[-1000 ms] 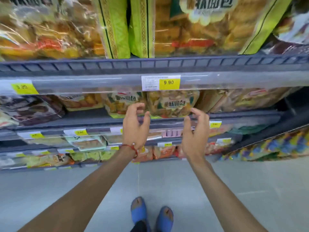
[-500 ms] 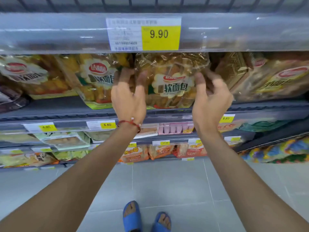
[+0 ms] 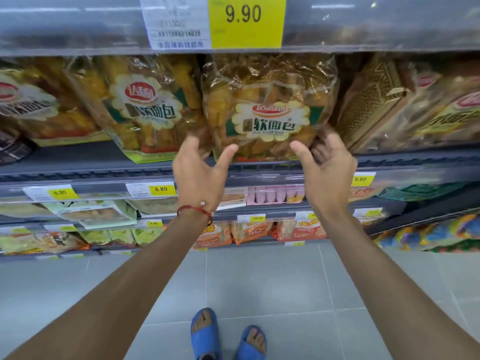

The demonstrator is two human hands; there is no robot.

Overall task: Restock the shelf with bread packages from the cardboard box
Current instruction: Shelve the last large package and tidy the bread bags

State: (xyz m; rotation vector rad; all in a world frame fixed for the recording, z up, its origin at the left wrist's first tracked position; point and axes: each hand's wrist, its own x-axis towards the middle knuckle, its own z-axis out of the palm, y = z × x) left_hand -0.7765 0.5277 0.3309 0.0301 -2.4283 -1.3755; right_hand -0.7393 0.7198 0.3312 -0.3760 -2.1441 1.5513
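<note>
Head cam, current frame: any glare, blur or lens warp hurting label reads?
Head view: glare streaks the clear price rail; wrap on the centre bread package glints, label legible; the 9.90 price tag is sharp, the white label beside it smeared; far-left packages are soft; wide-angle bends the shelf edges.

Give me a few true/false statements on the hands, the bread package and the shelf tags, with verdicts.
1. The left hand and right hand hold the bread package at its lower corners. True.
2. The bread package lies flat on the shelf. False: it stands upright.
3. The red bracelet is on the right wrist. False: it is on the left wrist.
4. The yellow price tag above the package reads 9.90. True.
5. The person wears blue sandals. True.
</note>
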